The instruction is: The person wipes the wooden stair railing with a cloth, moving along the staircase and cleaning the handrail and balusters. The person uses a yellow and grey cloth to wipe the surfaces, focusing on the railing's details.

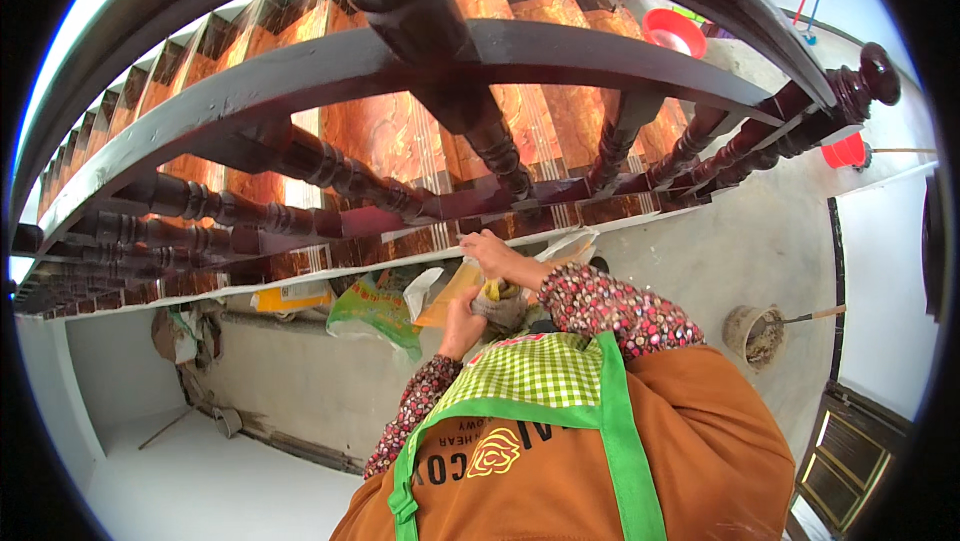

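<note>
My left hand (pixel 463 323) is at the near edge of a yellowish plastic bag (pixel 450 295) with white parts, below the staircase edge; its grip is not clear. My right hand (pixel 491 252) reaches past the bag to the pale edge under the tiled stair side, fingers bent; whether it pinches something small cannot be made out. Between my wrists lies a bundle of greyish cloth (pixel 501 310) with a yellow piece on top. A green printed plastic bag (pixel 382 308) lies to the left of my left hand.
Dark wooden balusters (pixel 487 128) and a handrail (pixel 600 53) arch over tiled stairs (pixel 390 128). A bucket (pixel 752 338) with a handled tool stands at right. Red basins (pixel 675 32) sit farther off. A yellow package (pixel 292 296) lies left, near a crumpled sack (pixel 184 334).
</note>
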Demonstrator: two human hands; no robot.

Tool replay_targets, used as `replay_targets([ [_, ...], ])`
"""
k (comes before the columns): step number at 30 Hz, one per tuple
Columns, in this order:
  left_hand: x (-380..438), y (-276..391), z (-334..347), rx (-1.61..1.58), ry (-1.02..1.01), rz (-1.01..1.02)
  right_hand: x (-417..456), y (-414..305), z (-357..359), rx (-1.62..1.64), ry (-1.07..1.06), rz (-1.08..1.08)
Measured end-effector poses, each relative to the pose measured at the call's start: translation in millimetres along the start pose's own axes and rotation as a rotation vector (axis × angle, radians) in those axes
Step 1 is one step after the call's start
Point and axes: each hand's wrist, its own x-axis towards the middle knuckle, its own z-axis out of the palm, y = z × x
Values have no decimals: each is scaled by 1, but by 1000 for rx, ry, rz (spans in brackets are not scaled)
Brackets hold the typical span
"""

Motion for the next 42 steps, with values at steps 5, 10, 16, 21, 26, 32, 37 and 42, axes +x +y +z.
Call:
replay_targets([
  [5, 7, -7, -1, -79, 90, 9, 38, -12, -55, 205, 559, 220],
  [10, 26, -2, -10, -23, 159, 49, 73, -15, -24, -137, 138, 265],
  [16, -12, -3, -9, -56, 87, -115, 15, -20, -21, -254, 64, 0],
  [21, 4, -37, -1, -41, -32, -48, -56, 49, 12, 1313, 414, 916],
  [26, 38, -9, 28, 90, -39, 116, -31, 46, -49, 1641, 1160, 1430],
  [32, 33, 7, 16, 47, 20, 103, -25, 57, -27, 1341, 473, 807],
  [37, 4, 3, 4, 185, -96, -16, -3, 35, -19, 1985, 200, 742],
  [42, 7, -2, 28, 166, -219, -20, -35, 6, -82, 979, 206, 880],
])
